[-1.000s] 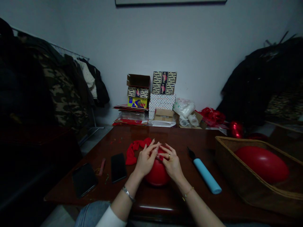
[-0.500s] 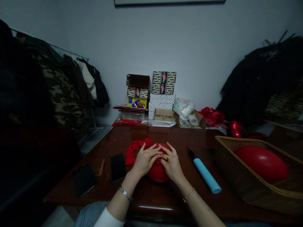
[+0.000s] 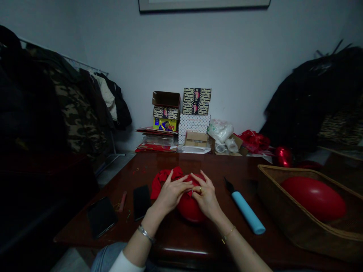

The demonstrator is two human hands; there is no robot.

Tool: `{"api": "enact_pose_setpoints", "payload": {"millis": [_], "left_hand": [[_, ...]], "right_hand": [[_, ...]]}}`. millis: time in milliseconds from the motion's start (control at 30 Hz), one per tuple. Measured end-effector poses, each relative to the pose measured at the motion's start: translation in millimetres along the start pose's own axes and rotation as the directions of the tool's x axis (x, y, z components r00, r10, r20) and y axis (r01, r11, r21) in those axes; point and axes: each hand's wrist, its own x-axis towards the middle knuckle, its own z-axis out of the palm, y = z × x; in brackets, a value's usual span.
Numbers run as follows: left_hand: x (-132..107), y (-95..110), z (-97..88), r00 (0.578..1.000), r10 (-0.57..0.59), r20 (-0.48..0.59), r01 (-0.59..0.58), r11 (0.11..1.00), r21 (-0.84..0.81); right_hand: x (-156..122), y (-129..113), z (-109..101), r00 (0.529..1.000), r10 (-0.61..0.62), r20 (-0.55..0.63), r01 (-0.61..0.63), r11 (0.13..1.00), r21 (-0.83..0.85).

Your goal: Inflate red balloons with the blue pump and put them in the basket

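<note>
A round red balloon (image 3: 191, 210) rests on the dark wooden table between my hands. At its top, my left hand (image 3: 170, 194) and my right hand (image 3: 207, 196) meet, thumbs and index fingers pinched together at the balloon's neck. Their other fingers are raised or bent over the balloon. The fingers cover most of the neck, so its knot or opening cannot be made out. Behind my left hand lies a bunched red cloth (image 3: 159, 181). To the right of my right hand is a light blue balloon pump (image 3: 248, 212) with a black nozzle.
A wicker basket (image 3: 297, 228) holding a large red balloon (image 3: 314, 198) occupies the table's right side. On the left lie a black phone (image 3: 141, 203), a tablet-like device (image 3: 101, 217) and a small pinkish stick (image 3: 123, 201). Stacked boxes (image 3: 194, 124) stand behind the table.
My fingertips have shifted slightly at the balloon's neck, both hands staying on it. The view has tilted up a little. The other things on the table have not moved.
</note>
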Motion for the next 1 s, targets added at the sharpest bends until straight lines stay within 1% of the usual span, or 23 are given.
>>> {"api": "enact_pose_setpoints", "payload": {"millis": [67,167,267,367,533,633,700,733,800,833,900,933,1000], "left_hand": [[2.1,3.8,-1.7,0.997,0.063,-0.038,-0.061,0.997,0.055],[4.1,7.5,-1.7,0.981,0.17,-0.091,-0.158,0.98,0.124],[3.9,8.0,-0.3,0.961,0.255,-0.103,-0.237,0.958,0.162],[3.3,7.1,0.3,0.942,0.314,-0.115,-0.292,0.941,0.172],[4.5,5.3,1.3,0.912,0.366,-0.187,-0.339,0.927,0.163],[4.6,5.5,3.0,0.919,0.332,-0.212,-0.314,0.942,0.116],[4.2,7.8,3.2,0.943,0.252,-0.219,-0.248,0.968,0.048],[4.2,10.0,2.3,0.959,0.198,-0.204,-0.202,0.979,-0.002],[4.9,15.8,-1.6,0.986,0.079,-0.145,-0.096,0.989,-0.115],[5.9,19.1,-4.7,0.995,0.027,-0.093,-0.043,0.984,-0.172],[9.1,25.2,-12.5,0.998,-0.056,-0.032,0.047,0.968,-0.248],[11.1,27.5,-16.8,0.998,-0.063,0.021,0.066,0.964,-0.256],[15.2,29.9,-25.2,0.994,-0.053,0.098,0.072,0.977,-0.203]], "right_hand": [[1.5,-0.7,-3.8,1.0,0.001,0.01,-0.001,1.0,-0.007],[2.4,-1.6,-10.8,1.0,0.0,0.027,0.001,1.0,-0.015],[1.7,-2.3,-16.4,0.999,0.004,0.054,-0.003,1.0,-0.022],[0.4,-3.0,-18.3,0.996,0.019,0.083,-0.017,1.0,-0.02],[0.0,-5.4,-20.1,0.991,0.038,0.127,-0.039,0.999,0.003],[0.3,-7.9,-24.4,0.988,0.045,0.15,-0.05,0.998,0.028],[0.3,-9.7,-28.1,0.985,0.043,0.166,-0.052,0.997,0.051],[0.4,-10.6,-29.9,0.984,0.041,0.173,-0.052,0.997,0.062],[0.8,-12.2,-33.4,0.982,0.034,0.186,-0.05,0.995,0.084],[1.0,-12.8,-35.0,0.981,0.03,0.191,-0.049,0.994,0.094],[1.4,-13.6,-38.0,0.98,0.022,0.198,-0.045,0.993,0.113],[1.4,-13.7,-39.3,0.979,0.017,0.201,-0.042,0.992,0.121],[0.9,-13.8,-41.7,0.978,0.009,0.206,-0.038,0.99,0.137]]}}
